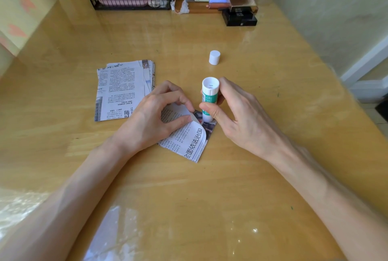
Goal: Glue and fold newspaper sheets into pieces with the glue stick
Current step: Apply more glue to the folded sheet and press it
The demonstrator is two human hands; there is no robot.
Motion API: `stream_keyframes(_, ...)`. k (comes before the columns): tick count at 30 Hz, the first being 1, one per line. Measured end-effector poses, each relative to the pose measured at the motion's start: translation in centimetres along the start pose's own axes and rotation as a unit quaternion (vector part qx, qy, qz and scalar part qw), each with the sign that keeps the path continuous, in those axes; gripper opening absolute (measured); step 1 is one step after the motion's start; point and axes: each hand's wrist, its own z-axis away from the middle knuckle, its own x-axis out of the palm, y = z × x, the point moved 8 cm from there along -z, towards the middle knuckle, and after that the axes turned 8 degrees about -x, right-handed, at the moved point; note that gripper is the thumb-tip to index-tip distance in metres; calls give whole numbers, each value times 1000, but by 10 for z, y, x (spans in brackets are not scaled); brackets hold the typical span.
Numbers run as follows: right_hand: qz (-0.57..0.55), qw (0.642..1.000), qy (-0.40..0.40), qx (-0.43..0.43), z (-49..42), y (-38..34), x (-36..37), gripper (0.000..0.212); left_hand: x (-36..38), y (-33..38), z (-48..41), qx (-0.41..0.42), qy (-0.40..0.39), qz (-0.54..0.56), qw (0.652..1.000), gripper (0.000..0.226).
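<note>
Right hand [235, 113] grips the glue stick [209, 101] upright, uncapped end down on the corner of a folded newspaper piece [186, 141] lying on the desk [210, 197]; left hand [151, 117] pinches and lifts the curled upper flap of that piece; stack of newspaper sheets [119, 90] lies just left of it; white cap [214, 57] stands apart, behind the stick.

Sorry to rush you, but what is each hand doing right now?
Left hand: pinches the lifted flap of the folded newspaper piece.
Right hand: grips the uncapped glue stick, its tip down on the paper.
</note>
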Motion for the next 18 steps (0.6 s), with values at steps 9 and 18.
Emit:
stream_keyframes(9, 14, 1000, 9, -13, 3, 0, -4, 22, 1, 1, 0, -1, -2, 2, 1000, 18)
stream_keyframes(18, -160, 960, 219, 71, 12, 36, -45, 9, 0, 0, 0, 3, 11, -1, 1000, 23)
